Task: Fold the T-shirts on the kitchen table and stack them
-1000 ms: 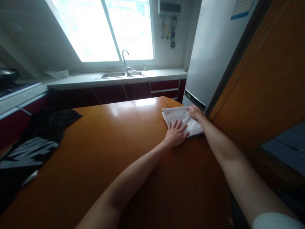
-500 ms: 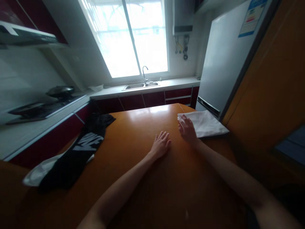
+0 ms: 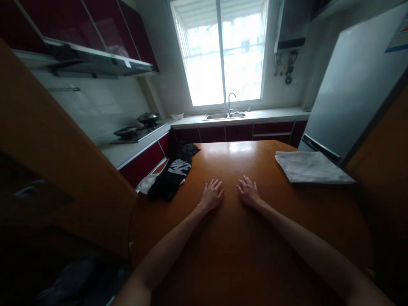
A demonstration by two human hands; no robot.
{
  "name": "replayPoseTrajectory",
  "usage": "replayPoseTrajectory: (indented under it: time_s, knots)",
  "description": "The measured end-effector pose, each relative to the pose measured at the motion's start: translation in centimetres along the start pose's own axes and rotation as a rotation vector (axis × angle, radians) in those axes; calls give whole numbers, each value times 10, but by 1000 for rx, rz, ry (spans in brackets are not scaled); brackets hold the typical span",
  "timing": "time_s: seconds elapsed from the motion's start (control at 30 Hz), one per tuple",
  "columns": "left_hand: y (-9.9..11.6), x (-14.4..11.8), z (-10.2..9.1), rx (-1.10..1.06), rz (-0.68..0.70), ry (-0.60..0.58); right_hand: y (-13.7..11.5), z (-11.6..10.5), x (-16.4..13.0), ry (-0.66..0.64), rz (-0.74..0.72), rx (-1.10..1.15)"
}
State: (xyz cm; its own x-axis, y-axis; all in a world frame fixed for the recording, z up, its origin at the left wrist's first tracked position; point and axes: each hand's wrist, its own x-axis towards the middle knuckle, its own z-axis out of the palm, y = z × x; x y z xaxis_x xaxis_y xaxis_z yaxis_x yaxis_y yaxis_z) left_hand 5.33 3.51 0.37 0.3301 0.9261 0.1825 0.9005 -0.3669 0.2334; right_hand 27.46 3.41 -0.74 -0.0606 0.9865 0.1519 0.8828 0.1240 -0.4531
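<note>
We are looking down at an orange table (image 3: 255, 255) in a kitchen, and everything here is placed by that table. Past its left edge, a counter holds a stove (image 3: 132, 134) with a dark pan (image 3: 147, 117) on it. At the table's left edge, a black garment (image 3: 174, 174) with white lettering lies crumpled, partly hanging over the side, with something pale showing beneath it. Near the middle of the table, our left hand (image 3: 211, 196) lies flat, palm down, fingers spread and holding nothing. Just beside it, a small gap apart, our right hand (image 3: 249, 193) also lies flat and open on the wood, fingers spread, empty. Both forearms stretch back toward us across the tabletop. Beyond the table's far edge, a sink (image 3: 226, 115) with a curved tap sits under a bright window (image 3: 223, 59). On the table's far right corner lies a folded white cloth (image 3: 312, 168), flat and neat, well apart from both hands and touched by neither. Past that right corner stands a grey fridge (image 3: 353, 97).
</note>
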Motion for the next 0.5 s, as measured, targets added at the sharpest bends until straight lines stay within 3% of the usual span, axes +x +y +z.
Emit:
replayPoseTrajectory:
  time_s: [0.23,0.4,0.5]
  knots:
    - [-16,-21,-3,-59,-8,-69,-4,9,-14,-33,-58,-128]
    - [-17,-20,4,-96,10,0,8,15,-10,-31,-79,-159]
    - [-28,-16,-1,-160,-8,91,13,19,-9,-26,-90,-166]
